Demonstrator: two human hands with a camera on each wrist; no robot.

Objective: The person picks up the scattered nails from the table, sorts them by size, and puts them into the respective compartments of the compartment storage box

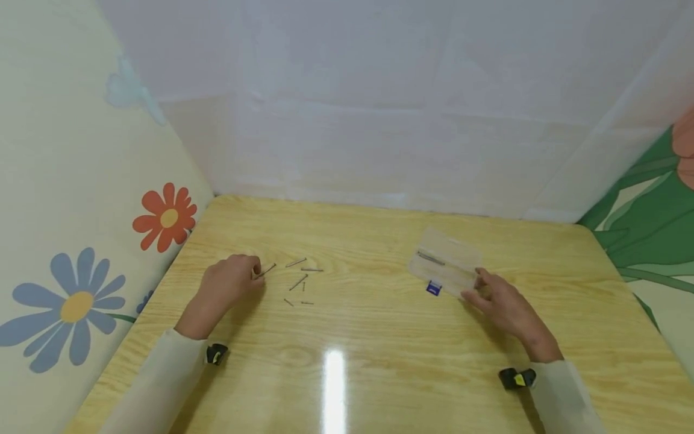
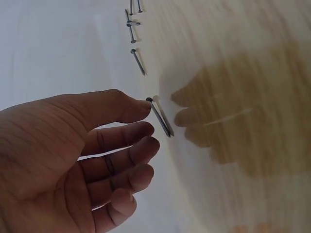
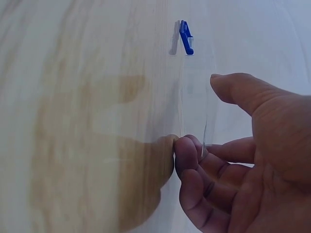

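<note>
My left hand point(image 1: 230, 280) is at a nail point(image 2: 159, 117) that lies low over the tabletop. In the left wrist view the thumb tip meets the nail's head end, while the other fingers are loosely bent and apart from it. Several loose nails point(image 1: 298, 282), longer and shorter, lie to the right of that hand. Around the right end of a clear plastic box point(image 1: 458, 274), my right hand point(image 1: 504, 301) has its thumb and bent fingers. Dark nails point(image 1: 431, 258) show inside the box. Whether its lid is raised, I cannot tell.
A blue clasp point(image 1: 434, 288) sticks out from the box's near side. The wood-grain table point(image 1: 368, 337) is glossy and reflects a light. A white sheet point(image 1: 336, 132) stands behind it, with flower-printed panels point(image 1: 76, 307) on both sides.
</note>
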